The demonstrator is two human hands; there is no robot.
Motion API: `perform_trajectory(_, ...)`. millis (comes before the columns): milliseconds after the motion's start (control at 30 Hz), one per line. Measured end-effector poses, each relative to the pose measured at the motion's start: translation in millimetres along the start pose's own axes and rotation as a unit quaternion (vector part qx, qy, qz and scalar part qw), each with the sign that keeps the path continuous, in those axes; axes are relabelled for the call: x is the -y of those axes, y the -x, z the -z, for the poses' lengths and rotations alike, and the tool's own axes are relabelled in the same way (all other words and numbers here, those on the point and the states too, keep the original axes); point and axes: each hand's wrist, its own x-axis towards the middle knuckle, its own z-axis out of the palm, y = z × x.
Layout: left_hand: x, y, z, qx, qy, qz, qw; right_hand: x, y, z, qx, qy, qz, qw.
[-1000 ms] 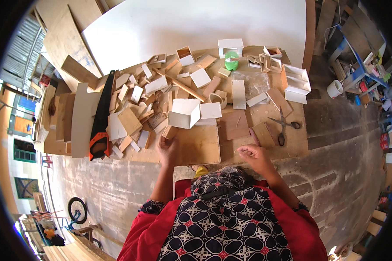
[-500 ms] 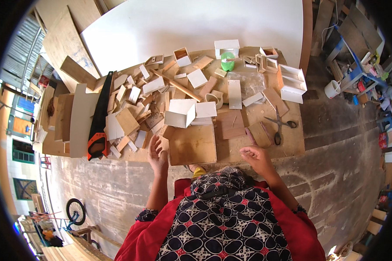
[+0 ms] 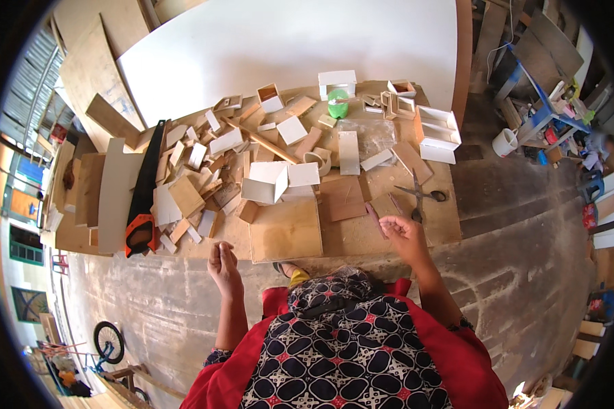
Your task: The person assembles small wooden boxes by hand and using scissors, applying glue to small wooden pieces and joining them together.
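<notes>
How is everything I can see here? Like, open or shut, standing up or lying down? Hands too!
Left grip: fingers curled, nothing seen in it
Right grip: fingers bent, contents unclear
Scissors: blades spread open
Saw: lying down, blade bare
White divided box: open
Green container: standing
Small wood pieces: loose, jumbled
White bucket: upright
</notes>
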Motion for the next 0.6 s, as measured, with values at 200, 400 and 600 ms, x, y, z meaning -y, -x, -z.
perform_trajectory(200,-6,38,-29,0.152,-0.083,-0.049,0.984,-9,-9,24,-0.063,0.079,0.015,0.995)
perform_trajectory(400,-25,59,-74,0.300,-0.206,-0.149,0.920,-7,-51,28,-0.094,0.114,0.066,0.987)
perform_trajectory(600,-33,61,-81,0.313,-0.199,-0.217,0.903,-5,-116,13,-0.068,0.278,0.149,0.946)
